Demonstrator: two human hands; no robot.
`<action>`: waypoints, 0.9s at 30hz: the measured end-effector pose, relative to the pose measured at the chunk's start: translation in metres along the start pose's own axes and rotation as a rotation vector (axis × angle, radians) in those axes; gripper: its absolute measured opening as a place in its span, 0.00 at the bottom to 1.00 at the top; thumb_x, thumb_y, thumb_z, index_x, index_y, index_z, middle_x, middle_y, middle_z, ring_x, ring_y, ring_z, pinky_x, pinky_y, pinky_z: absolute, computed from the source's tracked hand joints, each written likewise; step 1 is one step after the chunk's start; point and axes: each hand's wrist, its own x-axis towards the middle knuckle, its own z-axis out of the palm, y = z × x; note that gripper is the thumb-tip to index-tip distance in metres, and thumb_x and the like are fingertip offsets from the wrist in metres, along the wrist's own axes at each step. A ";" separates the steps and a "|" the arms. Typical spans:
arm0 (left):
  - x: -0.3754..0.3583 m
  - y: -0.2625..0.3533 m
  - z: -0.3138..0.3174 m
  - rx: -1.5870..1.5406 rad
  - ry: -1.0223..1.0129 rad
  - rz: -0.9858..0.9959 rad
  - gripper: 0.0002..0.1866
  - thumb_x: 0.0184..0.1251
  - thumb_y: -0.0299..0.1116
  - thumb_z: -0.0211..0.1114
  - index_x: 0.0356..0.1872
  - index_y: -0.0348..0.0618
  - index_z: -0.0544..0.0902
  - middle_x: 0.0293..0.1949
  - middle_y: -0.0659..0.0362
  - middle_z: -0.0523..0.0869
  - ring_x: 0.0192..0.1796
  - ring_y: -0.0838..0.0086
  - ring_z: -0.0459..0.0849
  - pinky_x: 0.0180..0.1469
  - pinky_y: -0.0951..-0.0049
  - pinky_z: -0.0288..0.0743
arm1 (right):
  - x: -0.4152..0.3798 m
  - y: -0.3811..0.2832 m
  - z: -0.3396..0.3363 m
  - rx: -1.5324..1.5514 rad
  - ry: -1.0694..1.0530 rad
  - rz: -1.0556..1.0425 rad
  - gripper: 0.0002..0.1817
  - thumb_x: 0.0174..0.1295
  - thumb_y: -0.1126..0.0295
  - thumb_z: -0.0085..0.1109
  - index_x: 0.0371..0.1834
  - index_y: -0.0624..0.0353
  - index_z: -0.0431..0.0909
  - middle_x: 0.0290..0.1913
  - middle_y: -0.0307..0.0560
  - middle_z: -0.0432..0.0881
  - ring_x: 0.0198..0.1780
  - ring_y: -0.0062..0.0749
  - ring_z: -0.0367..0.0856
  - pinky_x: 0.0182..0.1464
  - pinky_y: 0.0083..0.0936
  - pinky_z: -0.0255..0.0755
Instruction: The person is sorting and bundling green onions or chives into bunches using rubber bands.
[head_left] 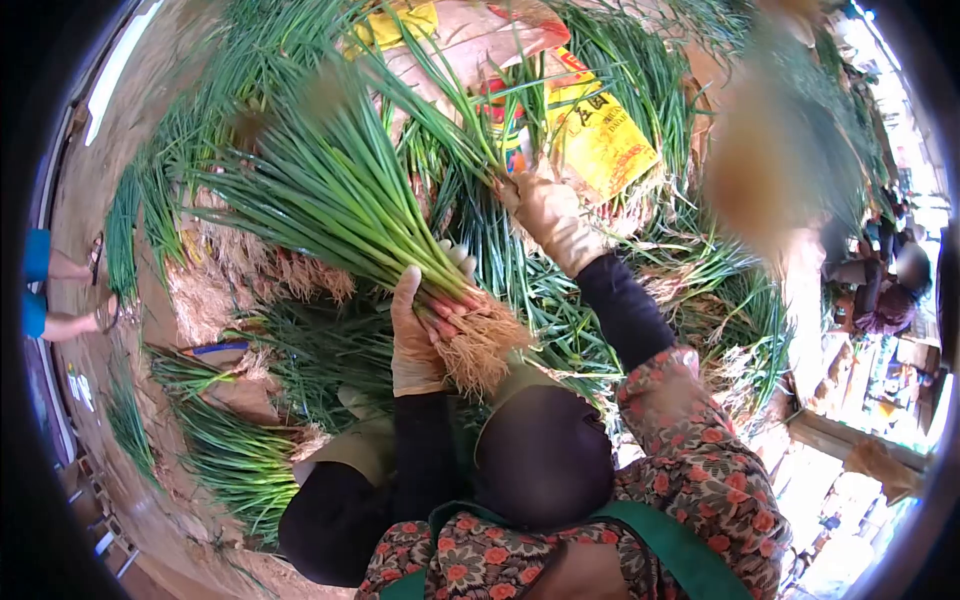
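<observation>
A thick bunch of green onions (pixel 375 210) rests in my gloved left hand (pixel 415 345), whose fingers wrap round it just above the pale roots (pixel 485 345). Its green leaves fan out to the upper left. To the right of the bunch, my gloved right hand (pixel 552 218) is closed on a few thin green onion stalks (pixel 455 125), whose leaves reach up and left. The grip of its fingertips is partly hidden. Loose green onions (pixel 500 255) lie beneath and between both hands.
Yellow printed sacks (pixel 600 135) lie beyond my right hand. More green onions (pixel 230 465) are heaped at lower left, near a blue-handled tool (pixel 215 348). Another person's legs (pixel 70 300) show at far left, with more people (pixel 890 290) at far right. Blurry spots cover the upper right.
</observation>
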 end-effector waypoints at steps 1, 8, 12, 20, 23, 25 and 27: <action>-0.002 0.002 0.004 -0.060 -0.009 -0.092 0.35 0.62 0.46 0.61 0.62 0.30 0.62 0.55 0.43 0.75 0.60 0.56 0.73 0.64 0.59 0.66 | -0.009 -0.016 -0.013 0.021 -0.061 -0.064 0.16 0.58 0.58 0.58 0.42 0.57 0.79 0.22 0.51 0.80 0.23 0.45 0.79 0.25 0.38 0.72; 0.001 -0.003 -0.007 0.105 0.058 -0.035 0.33 0.61 0.50 0.60 0.57 0.32 0.68 0.44 0.46 0.81 0.47 0.58 0.81 0.53 0.56 0.76 | -0.050 -0.051 -0.050 0.852 -0.669 -0.015 0.18 0.62 0.54 0.55 0.45 0.57 0.77 0.36 0.51 0.80 0.38 0.36 0.81 0.29 0.33 0.74; 0.005 0.001 -0.033 0.103 -0.102 -0.072 0.30 0.61 0.49 0.60 0.55 0.33 0.69 0.42 0.47 0.80 0.44 0.60 0.81 0.50 0.56 0.77 | -0.024 -0.046 -0.012 1.358 -0.830 0.481 0.22 0.64 0.49 0.52 0.41 0.59 0.77 0.30 0.40 0.79 0.29 0.23 0.78 0.22 0.21 0.70; 0.002 -0.002 -0.047 -0.055 -0.324 -0.067 0.37 0.59 0.57 0.60 0.59 0.35 0.65 0.47 0.50 0.75 0.48 0.62 0.77 0.53 0.57 0.73 | -0.026 -0.074 0.009 0.772 -0.590 0.156 0.11 0.63 0.65 0.52 0.36 0.62 0.78 0.27 0.48 0.82 0.31 0.40 0.82 0.35 0.30 0.74; -0.002 -0.012 -0.046 -0.301 -0.405 -0.074 0.39 0.58 0.59 0.59 0.62 0.39 0.64 0.47 0.52 0.76 0.48 0.66 0.77 0.57 0.55 0.69 | -0.016 -0.055 0.008 0.243 -0.782 0.025 0.12 0.59 0.63 0.53 0.39 0.58 0.79 0.35 0.55 0.83 0.41 0.50 0.81 0.44 0.40 0.73; 0.008 -0.006 -0.044 -0.304 -0.568 -0.057 0.44 0.57 0.60 0.60 0.67 0.41 0.57 0.46 0.55 0.76 0.50 0.67 0.77 0.58 0.56 0.66 | -0.029 -0.036 0.029 0.188 -1.082 -0.113 0.15 0.59 0.61 0.53 0.45 0.55 0.78 0.41 0.55 0.82 0.47 0.50 0.80 0.50 0.42 0.71; 0.002 -0.001 -0.042 -0.213 -0.518 -0.051 0.48 0.56 0.60 0.60 0.68 0.37 0.52 0.45 0.56 0.75 0.50 0.65 0.77 0.56 0.56 0.67 | -0.056 -0.023 0.033 0.373 -1.210 -0.311 0.20 0.61 0.57 0.52 0.54 0.53 0.75 0.49 0.55 0.79 0.54 0.49 0.76 0.56 0.41 0.68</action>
